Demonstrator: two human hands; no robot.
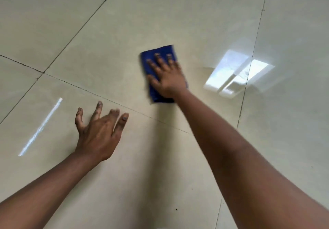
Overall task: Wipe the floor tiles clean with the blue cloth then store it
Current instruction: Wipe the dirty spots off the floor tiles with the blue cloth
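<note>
Pressing down flat, the right hand pins the blue cloth to the floor tiles.
Its grip is released, fingers spread on top; left hand splayed, released, beside it, holding nothing.

Glossy beige floor tiles, dark grout lines, bright window reflection.

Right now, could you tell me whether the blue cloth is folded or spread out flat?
Folded: the blue cloth shows as a compact rectangular pad under the flat right hand, pressed against the floor tiles.
</note>
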